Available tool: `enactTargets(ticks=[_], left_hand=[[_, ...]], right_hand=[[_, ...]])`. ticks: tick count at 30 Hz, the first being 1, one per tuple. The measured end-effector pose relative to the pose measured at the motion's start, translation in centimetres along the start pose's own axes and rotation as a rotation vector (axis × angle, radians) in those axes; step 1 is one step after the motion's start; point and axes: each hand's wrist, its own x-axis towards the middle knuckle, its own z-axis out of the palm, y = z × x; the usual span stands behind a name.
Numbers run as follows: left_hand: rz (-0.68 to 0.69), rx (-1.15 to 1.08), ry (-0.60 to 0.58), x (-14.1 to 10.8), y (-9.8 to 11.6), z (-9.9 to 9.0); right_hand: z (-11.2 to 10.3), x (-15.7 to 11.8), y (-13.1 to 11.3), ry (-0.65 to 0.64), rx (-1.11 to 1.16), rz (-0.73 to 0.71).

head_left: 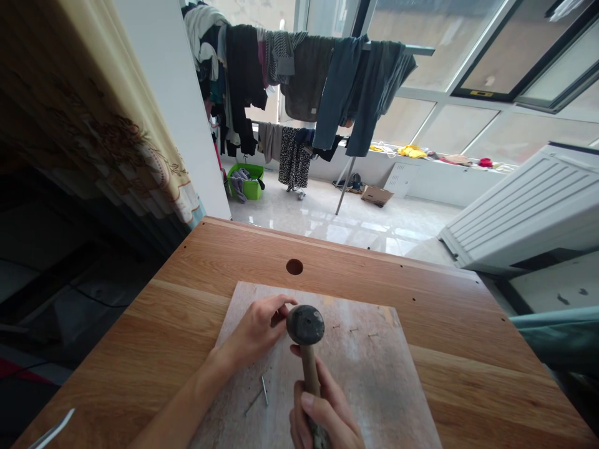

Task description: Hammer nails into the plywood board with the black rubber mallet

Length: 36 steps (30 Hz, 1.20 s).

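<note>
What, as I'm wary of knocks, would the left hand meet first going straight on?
The left hand would likely meet the hammer head, though depth is unclear; it might pass underneath.

Left hand (262, 324): bare, with slim fingers (285, 300), the wrist (221, 362) likewise uncovered. Left forearm (187, 399): bare as far as the lower edge of view, slender, narrowing evenly toward the wrist. Right hand (333, 408): bare, thumbnail (307, 400) exposed; its wrist lies outside the view.

Black mallet head (305, 325), mottled pinkish board (379, 380)
</note>
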Motion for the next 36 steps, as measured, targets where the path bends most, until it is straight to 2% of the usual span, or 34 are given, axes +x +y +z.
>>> enactTargets(ticks=[17, 21, 25, 28, 31, 33, 36], left_hand=[[0.011, -0.008, -0.031, 0.0, -0.2, -0.1], [0.011, 0.031, -0.054, -0.1, -0.3, -0.4], [0.066, 0.241, -0.081, -1.7, 1.6, -1.9], [0.137, 0.451, -0.259, -4.1, 3.7, -2.9], [0.204, 0.665, -0.402, -6.5, 4.9, -2.7], [0.229, 0.773, -0.414, -7.5, 5.0, -2.1], [0.315, 0.879, -0.359, -8.1, 4.0, -1.1]], right_hand=[[-0.9, 0.5, 0.2, -0.013, -0.029, 0.048], [-0.8, 0.4, 0.1, 0.0, 0.001, -0.013], [-1.0, 0.2, -0.4, 0.027, 0.033, -0.07], [-1.3, 0.0, -1.0, 0.039, 0.036, -0.059], [-1.4, -0.2, -1.6, 0.054, 0.018, -0.064], [-1.4, -0.2, -1.8, 0.063, 0.016, -0.068], [-1.3, -0.1, -1.9, 0.059, 0.014, -0.085]])
